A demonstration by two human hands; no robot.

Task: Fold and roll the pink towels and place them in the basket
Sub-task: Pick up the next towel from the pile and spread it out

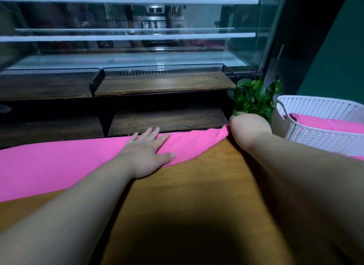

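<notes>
My left hand [146, 154] lies flat on the pink towel [59, 166] to pin it on the surface [197, 186], while my right hand [249, 126] pinches its corner to fold; the basket [315, 134] waits near.

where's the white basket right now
Head view, far right: the white basket sits beside the green plant, just right of the right hand gripping the pink towel.

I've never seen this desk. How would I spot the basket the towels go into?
Start at the wooden table and look to its far right, past the right hand that pinches the pink towel. Beside the leafy green plant stands the white basket. It is the only perforated plastic container here, with pink cloth already inside.
</notes>
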